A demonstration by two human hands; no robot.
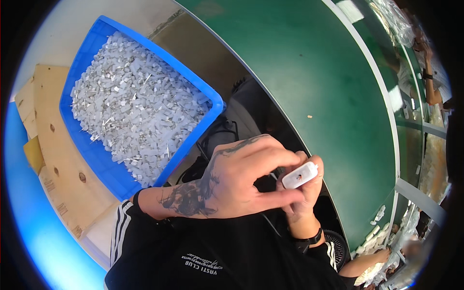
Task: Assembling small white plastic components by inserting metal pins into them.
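Observation:
A small white plastic piece (299, 176), oblong with rounded ends and a tiny reddish-dark spot in its face, is held up in front of my body beside the table edge. My left hand (246, 174), tattooed on the back, reaches in from the left with thumb and index finger closed about the piece's near end and sides. From behind and to the right, my right hand (309, 193) grips the same piece, its fingers curled under it and partly hidden. What the piece contains is too small to make out.
On the left stands a blue bin (193, 84) heaped with small whitish plastic pieces (135, 101) with metal pins, next to wooden boards (63, 145). A green table (328, 82) curves along the right. White parts and a co-worker's hand (382, 256) are at lower right; another person's arm (430, 87) is at upper right.

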